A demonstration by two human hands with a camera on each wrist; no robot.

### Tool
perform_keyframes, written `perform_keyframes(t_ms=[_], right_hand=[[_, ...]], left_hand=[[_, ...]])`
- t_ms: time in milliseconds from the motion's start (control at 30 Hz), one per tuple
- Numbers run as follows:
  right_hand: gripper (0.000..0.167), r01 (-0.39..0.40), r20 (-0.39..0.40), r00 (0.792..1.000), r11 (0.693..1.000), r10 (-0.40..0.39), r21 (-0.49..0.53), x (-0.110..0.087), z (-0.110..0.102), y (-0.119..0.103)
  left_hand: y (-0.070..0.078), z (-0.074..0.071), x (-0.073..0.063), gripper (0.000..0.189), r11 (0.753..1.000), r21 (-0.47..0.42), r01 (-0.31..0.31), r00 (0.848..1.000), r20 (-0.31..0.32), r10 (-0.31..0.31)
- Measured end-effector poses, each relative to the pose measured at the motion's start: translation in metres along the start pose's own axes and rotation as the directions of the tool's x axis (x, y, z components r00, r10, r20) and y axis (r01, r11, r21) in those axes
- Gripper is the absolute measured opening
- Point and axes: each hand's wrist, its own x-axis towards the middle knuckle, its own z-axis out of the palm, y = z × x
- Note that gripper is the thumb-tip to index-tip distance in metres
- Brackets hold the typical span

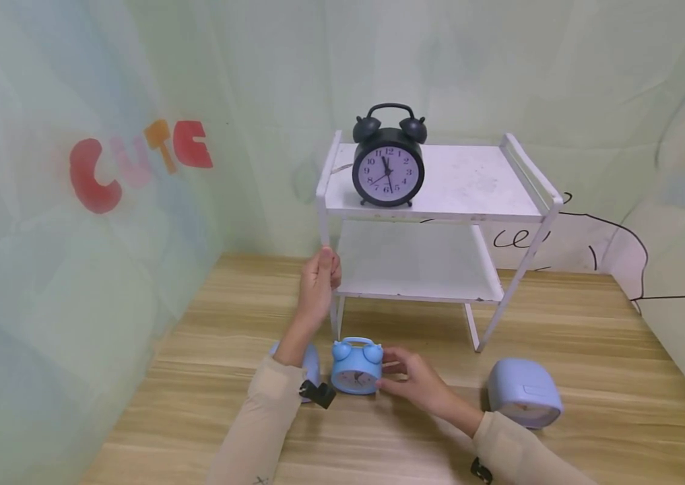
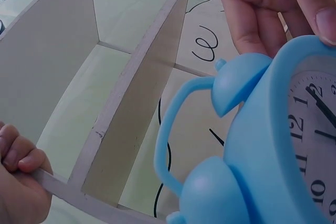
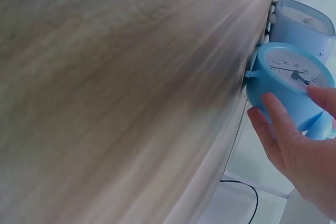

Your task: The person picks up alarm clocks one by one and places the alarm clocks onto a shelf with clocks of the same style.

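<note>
My left hand (image 1: pixel 318 286) grips the front left leg of a white two-tier shelf (image 1: pixel 475 182); the left wrist view shows its fingers (image 2: pixel 21 153) curled around the white bar. On the table, a light-blue twin-bell alarm clock (image 1: pixel 357 369) stands upright in front of the shelf, dial facing me. My right hand (image 1: pixel 417 385) holds this clock by its right side, thumb at the front rim and fingers along the side and back. In the right wrist view the fingers lie against the blue casing (image 3: pixel 296 100).
A black twin-bell alarm clock (image 1: pixel 388 168) stands on the shelf's top tier, toward the left. A rounded lavender clock (image 1: pixel 524 391) sits at right on the wooden table (image 1: pixel 415 448). Another bluish clock (image 1: pixel 312 364) is partly hidden behind my left forearm. Printed cloth walls surround the table.
</note>
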Motion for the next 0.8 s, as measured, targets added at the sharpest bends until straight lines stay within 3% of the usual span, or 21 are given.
perform_keyframes(t_ms=[800], right_hand=[[0.046,-0.016,0.006,1.000,1.000,0.016,0.014,-0.0036,0.0003,-0.0076]], left_hand=[[0.0011,0.0004,-0.0004,0.054,1.000,-0.001,0.004,1.000,-0.003,-0.004]])
